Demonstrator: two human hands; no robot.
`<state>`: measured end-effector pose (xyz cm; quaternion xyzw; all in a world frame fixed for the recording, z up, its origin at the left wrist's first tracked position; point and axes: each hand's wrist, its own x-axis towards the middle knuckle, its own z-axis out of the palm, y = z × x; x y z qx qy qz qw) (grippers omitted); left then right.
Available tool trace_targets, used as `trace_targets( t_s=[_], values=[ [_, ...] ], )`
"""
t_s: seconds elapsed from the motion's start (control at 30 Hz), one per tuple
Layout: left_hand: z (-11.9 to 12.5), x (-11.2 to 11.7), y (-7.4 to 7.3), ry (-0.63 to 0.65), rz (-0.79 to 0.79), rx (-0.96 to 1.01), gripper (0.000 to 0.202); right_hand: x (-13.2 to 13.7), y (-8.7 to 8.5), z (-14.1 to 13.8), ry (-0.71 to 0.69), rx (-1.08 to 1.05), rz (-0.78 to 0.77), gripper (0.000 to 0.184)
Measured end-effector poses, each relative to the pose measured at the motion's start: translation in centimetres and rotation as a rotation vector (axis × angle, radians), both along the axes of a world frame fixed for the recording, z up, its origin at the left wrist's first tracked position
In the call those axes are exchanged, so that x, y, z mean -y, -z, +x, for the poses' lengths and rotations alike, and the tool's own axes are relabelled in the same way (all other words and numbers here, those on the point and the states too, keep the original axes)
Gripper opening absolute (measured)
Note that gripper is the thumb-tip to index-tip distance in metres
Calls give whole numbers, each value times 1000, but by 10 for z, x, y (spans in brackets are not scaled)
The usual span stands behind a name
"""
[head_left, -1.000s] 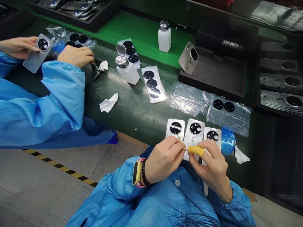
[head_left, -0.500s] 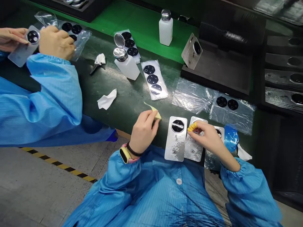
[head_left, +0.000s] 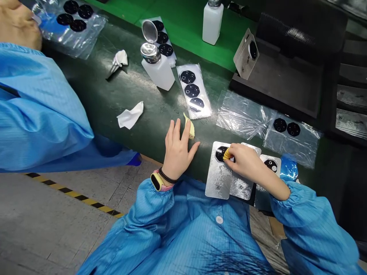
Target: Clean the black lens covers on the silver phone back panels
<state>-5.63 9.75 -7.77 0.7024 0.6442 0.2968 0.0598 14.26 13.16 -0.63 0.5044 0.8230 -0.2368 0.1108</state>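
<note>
Head view: the left hand (head_left: 177,151) is laid flat on the dark green desk (head_left: 137,91), fingers spread, a small yellowish peeled film scrap (head_left: 190,128) touching its fingertips at twelve o'clock. The right hand (head_left: 243,162), with a yellow finger cot (head_left: 227,154) on a fingertip, is pinched narrow and pressed on the black octagonal camera lens (head_left: 220,152) of the leftmost silver phone back cover (head_left: 219,177). Two more silver covers (head_left: 271,166) lie at three o'clock. By judgement, the film is off and the lens seated; pressing is under way, and a strip of black lenses (head_left: 192,91) remains unused.
</note>
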Motion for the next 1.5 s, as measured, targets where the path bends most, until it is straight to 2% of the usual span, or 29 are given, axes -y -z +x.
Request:
trace_targets(
  t_s=[0.2,0.3,0.37,0.5,0.6,0.7,0.77,0.87,1.03,1.17,1.3,1.43,1.5],
  values=[
    [11,9,-7,50,158,82,44,-1,2,0,78,2,-15,20],
    [21,19,-13,141,234,113,31,-2,3,1,122,-60,-19,21],
    [28,28,-18,226,213,157,21,-2,4,3,141,-110,-7,21],
    [36,56,-30,303,-13,349,16,2,2,8,188,-198,0,18],
    [30,80,-34,260,-231,462,17,13,0,13,198,-289,-52,16],
    [23,97,-29,221,-533,463,35,28,1,18,191,-386,-114,16],
    [22,101,-23,224,-748,537,40,38,3,22,193,-443,-136,16],
    [24,100,-18,221,-883,755,38,47,8,27,216,-559,-154,15],
    [21,99,-26,279,-854,1042,41,57,9,37,444,-824,-165,16],
    [17,100,-43,452,-784,1006,47,71,-2,41,548,-1060,-204,21],
    [18,101,-59,608,-686,924,49,85,-22,42,534,-1152,-48,15],
    [24,105,-65,689,-784,942,35,95,-38,41,429,-1160,110,14],
    [28,105,-66,688,-763,983,64,100,-42,41,367,-1183,120,14]
  ],
)
